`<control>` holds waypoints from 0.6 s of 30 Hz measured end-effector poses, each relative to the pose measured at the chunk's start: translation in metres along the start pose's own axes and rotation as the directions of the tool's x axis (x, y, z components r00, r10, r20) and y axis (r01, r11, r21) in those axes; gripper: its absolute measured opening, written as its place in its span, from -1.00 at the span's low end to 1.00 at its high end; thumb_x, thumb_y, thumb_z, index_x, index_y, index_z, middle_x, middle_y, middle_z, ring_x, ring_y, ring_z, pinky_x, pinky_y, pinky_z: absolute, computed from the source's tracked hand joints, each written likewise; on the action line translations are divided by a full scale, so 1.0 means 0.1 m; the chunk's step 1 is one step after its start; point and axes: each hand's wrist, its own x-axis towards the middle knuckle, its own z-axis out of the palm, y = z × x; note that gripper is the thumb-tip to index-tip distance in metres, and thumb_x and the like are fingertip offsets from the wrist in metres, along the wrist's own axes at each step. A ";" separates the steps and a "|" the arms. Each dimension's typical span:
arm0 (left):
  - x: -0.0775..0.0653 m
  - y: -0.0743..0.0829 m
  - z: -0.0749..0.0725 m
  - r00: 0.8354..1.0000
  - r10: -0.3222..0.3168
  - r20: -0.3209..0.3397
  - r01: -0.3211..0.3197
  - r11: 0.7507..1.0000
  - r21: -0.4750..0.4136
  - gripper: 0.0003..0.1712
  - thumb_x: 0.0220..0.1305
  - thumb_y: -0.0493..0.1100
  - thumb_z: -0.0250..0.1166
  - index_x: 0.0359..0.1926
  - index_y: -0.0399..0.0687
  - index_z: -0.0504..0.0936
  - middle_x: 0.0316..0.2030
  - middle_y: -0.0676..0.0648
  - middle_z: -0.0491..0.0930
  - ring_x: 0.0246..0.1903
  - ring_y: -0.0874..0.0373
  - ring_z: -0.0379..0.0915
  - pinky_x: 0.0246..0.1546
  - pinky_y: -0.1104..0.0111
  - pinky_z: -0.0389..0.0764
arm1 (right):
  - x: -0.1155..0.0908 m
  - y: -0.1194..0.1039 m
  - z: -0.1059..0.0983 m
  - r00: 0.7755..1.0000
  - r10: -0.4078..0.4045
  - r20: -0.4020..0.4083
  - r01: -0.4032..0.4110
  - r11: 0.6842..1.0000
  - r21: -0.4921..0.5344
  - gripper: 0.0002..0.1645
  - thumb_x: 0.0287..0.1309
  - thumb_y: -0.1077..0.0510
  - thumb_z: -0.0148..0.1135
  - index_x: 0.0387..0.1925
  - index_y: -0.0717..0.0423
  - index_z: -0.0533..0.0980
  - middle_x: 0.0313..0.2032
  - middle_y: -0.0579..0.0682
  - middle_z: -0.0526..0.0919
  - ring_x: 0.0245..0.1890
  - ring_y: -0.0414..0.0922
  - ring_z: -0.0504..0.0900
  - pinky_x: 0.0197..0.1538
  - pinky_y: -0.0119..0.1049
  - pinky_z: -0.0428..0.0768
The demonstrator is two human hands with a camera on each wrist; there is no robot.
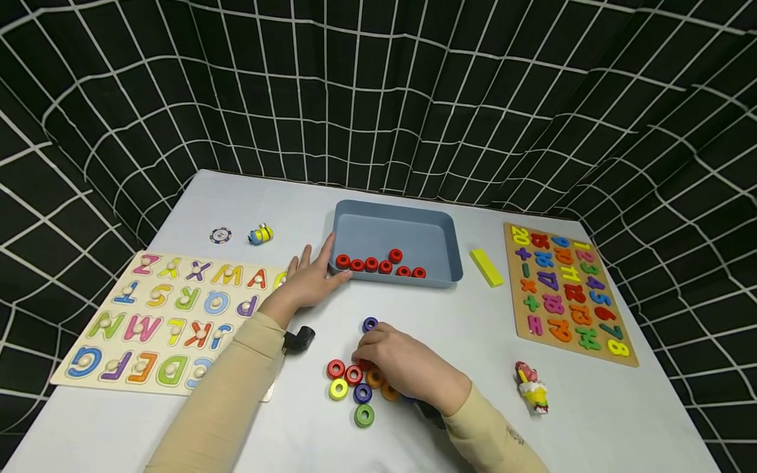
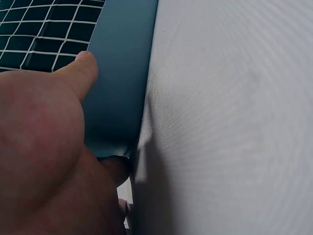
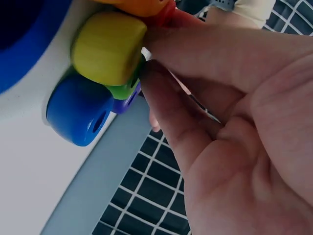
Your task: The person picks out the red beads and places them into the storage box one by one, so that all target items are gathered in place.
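My left hand (image 1: 313,282) lies with spread fingers against the left side of a blue-grey tray (image 1: 397,209), the thumb near its front rim. In the left wrist view, the thumb meets the tray wall (image 2: 120,73). Several red rings (image 1: 370,264) line the tray's front inside. Fingers bent downward, my right hand (image 1: 399,361) reaches into a pile of coloured rings, right at a partly covered red ring (image 1: 365,364). I cannot tell whether it pinches that ring. Around it lie a yellow ring (image 1: 338,389), a green ring (image 1: 364,415) and a purple ring (image 1: 370,324).
An alphabet puzzle board (image 1: 195,309) lies left, partly under the left arm. Behind it are a poker chip (image 1: 221,235) and a minion figure (image 1: 260,234). To the right are a yellow block (image 1: 487,267), a number board (image 1: 520,315) and a small figurine (image 1: 531,387).
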 end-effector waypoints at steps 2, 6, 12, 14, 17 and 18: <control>0.00 -0.01 0.00 1.000 -0.001 -0.001 0.001 1.000 0.001 0.04 0.28 0.45 -0.03 0.47 0.45 -0.53 0.50 -0.16 0.02 0.52 -0.11 -0.58 0.46 -0.08 -0.50 | 0.01 -0.01 0.01 1.000 -0.004 -0.001 0.004 1.000 -0.017 -0.70 0.14 0.33 0.28 -0.12 -0.02 0.67 -0.15 -0.14 0.66 -0.04 -0.21 0.53 0.13 -0.38 0.54; 0.01 -0.02 0.00 1.000 0.004 -0.006 -0.004 1.000 -0.001 0.05 0.26 0.47 -0.03 0.48 0.43 -0.52 0.48 -0.16 0.06 0.52 -0.12 -0.57 0.46 -0.08 -0.50 | 0.04 -0.04 0.01 1.000 -0.020 -0.002 0.020 0.998 -0.059 -0.58 -0.10 0.39 0.41 -0.16 -0.03 0.67 -0.18 -0.14 0.65 -0.08 -0.21 0.52 0.08 -0.40 0.56; 0.02 -0.03 0.00 1.000 0.000 -0.005 0.000 1.000 0.008 0.05 0.26 0.47 -0.03 0.47 0.45 -0.54 0.48 -0.14 0.08 0.52 -0.12 -0.56 0.46 -0.08 -0.49 | 0.06 -0.04 0.02 0.999 -0.008 -0.031 0.005 0.996 -0.092 -0.73 -0.02 0.28 0.41 -0.22 -0.02 0.66 -0.24 -0.15 0.62 -0.16 -0.22 0.50 -0.02 -0.42 0.58; 0.01 -0.03 0.00 1.000 -0.004 -0.004 0.004 1.000 0.009 0.05 0.26 0.47 -0.03 0.47 0.46 -0.54 0.48 -0.13 0.08 0.53 -0.11 -0.56 0.46 -0.07 -0.49 | 0.07 -0.02 0.00 0.998 -0.005 -0.068 0.001 0.998 -0.061 -0.81 0.08 0.21 0.37 -0.22 -0.01 0.66 -0.26 -0.15 0.60 -0.21 -0.23 0.49 -0.08 -0.44 0.59; 0.01 -0.02 -0.01 1.000 -0.001 0.000 0.001 1.000 0.000 0.05 0.26 0.46 -0.02 0.47 0.45 -0.53 0.48 -0.14 0.07 0.52 -0.11 -0.57 0.46 -0.08 -0.49 | 0.08 0.05 -0.08 0.990 0.010 -0.139 -0.005 0.999 0.038 -0.79 0.11 0.17 0.35 -0.16 0.01 0.65 -0.24 -0.16 0.58 -0.24 -0.26 0.50 -0.12 -0.45 0.60; 0.01 -0.02 -0.01 1.000 -0.002 0.002 0.002 1.000 -0.002 0.06 0.26 0.46 -0.03 0.47 0.45 -0.53 0.49 -0.14 0.06 0.52 -0.11 -0.57 0.46 -0.08 -0.49 | 0.08 0.10 -0.12 0.986 0.022 -0.166 -0.008 0.996 0.085 -0.76 0.11 0.18 0.35 -0.14 0.02 0.64 -0.22 -0.15 0.58 -0.23 -0.26 0.51 -0.12 -0.44 0.61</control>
